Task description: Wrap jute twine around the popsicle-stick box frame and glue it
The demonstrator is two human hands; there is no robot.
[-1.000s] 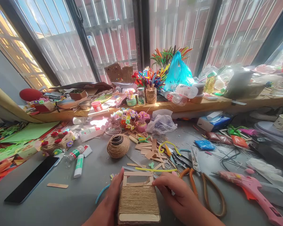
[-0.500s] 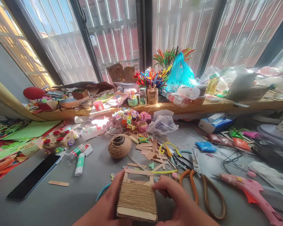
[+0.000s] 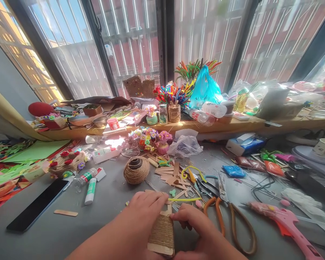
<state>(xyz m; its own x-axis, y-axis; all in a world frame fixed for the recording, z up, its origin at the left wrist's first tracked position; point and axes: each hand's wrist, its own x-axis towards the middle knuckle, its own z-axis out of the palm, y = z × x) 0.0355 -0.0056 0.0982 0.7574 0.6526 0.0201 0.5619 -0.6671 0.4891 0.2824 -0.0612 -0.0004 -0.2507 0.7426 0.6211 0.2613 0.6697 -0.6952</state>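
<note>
A small frame of wooden craft sticks wrapped in brown twine (image 3: pixel 162 231) is held close to me at the bottom of the view. My left hand (image 3: pixel 141 216) lies over its left side and upper end, with fingers curled across the top bar and hiding much of it. My right hand (image 3: pixel 196 225) grips the right edge, index finger at the top of the twine and thumb low near the bottom stick. Beyond the hands sits a ball of twine (image 3: pixel 137 170) with a dark core. Loose craft sticks (image 3: pixel 173 173) lie in a pile to its right.
Large scissors (image 3: pixel 233 213) and pliers (image 3: pixel 212 206) lie right of my hands, with a pink glue gun (image 3: pixel 278 216) farther right. At left are a phone (image 3: pixel 38 204), a glue stick (image 3: pixel 90 191) and a single craft stick (image 3: pixel 65 213). Flower crafts (image 3: pixel 148 139) stand behind.
My left hand has moved from the frame's left side up over its top, covering the open upper part. My right hand stays at the right edge.
</note>
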